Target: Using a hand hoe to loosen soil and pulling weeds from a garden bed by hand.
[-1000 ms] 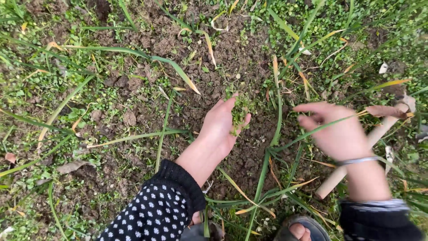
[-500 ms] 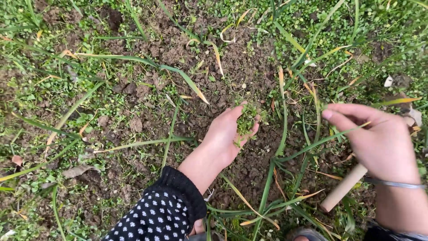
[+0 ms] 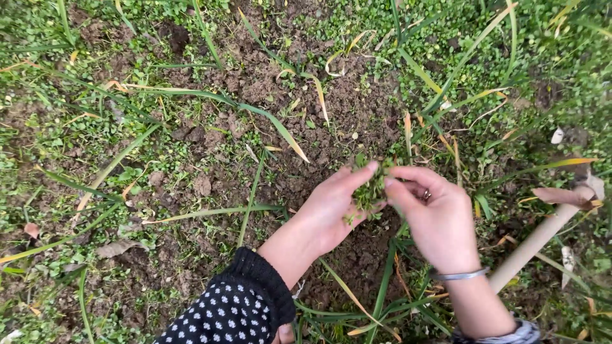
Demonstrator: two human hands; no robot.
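The left hand [image 3: 328,207] lay cupped, palm up, cradling a clump of small green weeds [image 3: 370,188] so none spilled; the right hand [image 3: 433,213] pinched into it from just beside (wooden handle [image 3: 539,239] lay beyond).

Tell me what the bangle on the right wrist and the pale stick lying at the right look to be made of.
Bangle: probably metal, thin and silvery with a slight sheen, though plastic can't be ruled out. Stick: likely bare wood, a smooth, matte, pale tan round shaft; possibly a tool handle, its far end hidden under a dry leaf.
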